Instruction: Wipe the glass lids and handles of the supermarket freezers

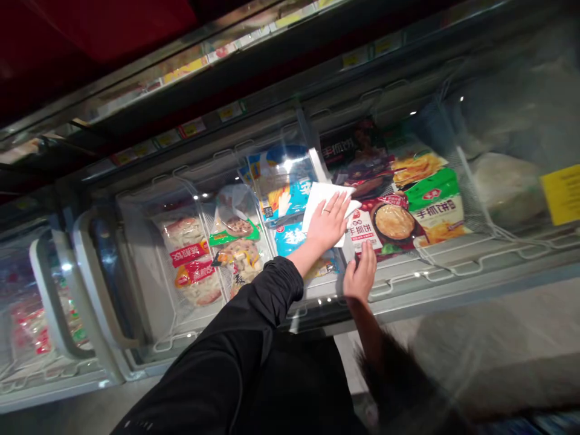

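Note:
My left hand, a ring on one finger, lies flat with fingers stretched over a folded white cloth. The cloth is pressed against the clear lid of a chest freezer, beside a pale lid frame strip. Lower right of it, my right hand is open, fingers extended, near the freezer's front edge; whether it touches the glass I cannot tell. Blue food bags show under the lid left of the cloth. A red flatbread bag lies right of it.
Wire dividers part the freezer's bags. Dumpling-like packs lie on the left, a green-and-white bag on the right. Grey handles rise at far left. A shelf with price tags runs behind; a yellow sign is at far right.

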